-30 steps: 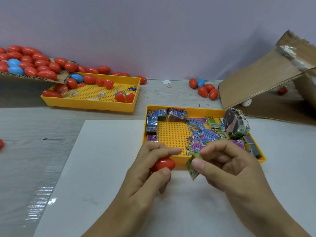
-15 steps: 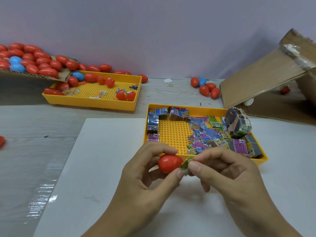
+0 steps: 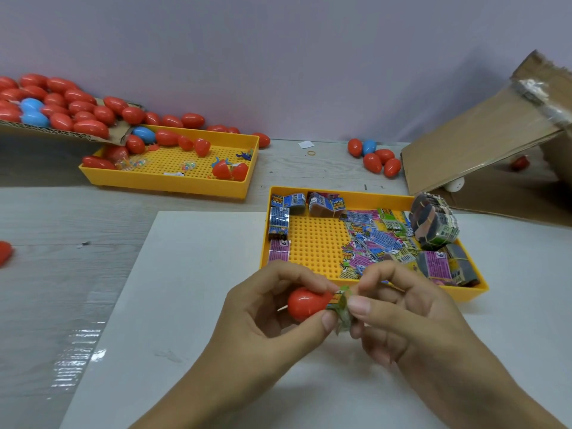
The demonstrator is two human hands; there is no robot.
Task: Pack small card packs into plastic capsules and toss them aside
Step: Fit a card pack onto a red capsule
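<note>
Left hand (image 3: 272, 308) gripping the red capsule half (image 3: 306, 305) mouth-rightward above the white surface (image 3: 192, 305), right hand (image 3: 402, 308) pinching the folded card pack (image 3: 342, 311) at that mouth, apparently for stuffing in, near the yellow tray (image 3: 309, 243).

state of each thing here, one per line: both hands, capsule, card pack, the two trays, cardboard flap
left hand: grips the red capsule
right hand: pinches the card pack
red capsule: open, held
card pack: crumpled, at the capsule mouth
near tray: part full of packs
far tray: holds a few capsules
cardboard flap: propped, tilted
</note>
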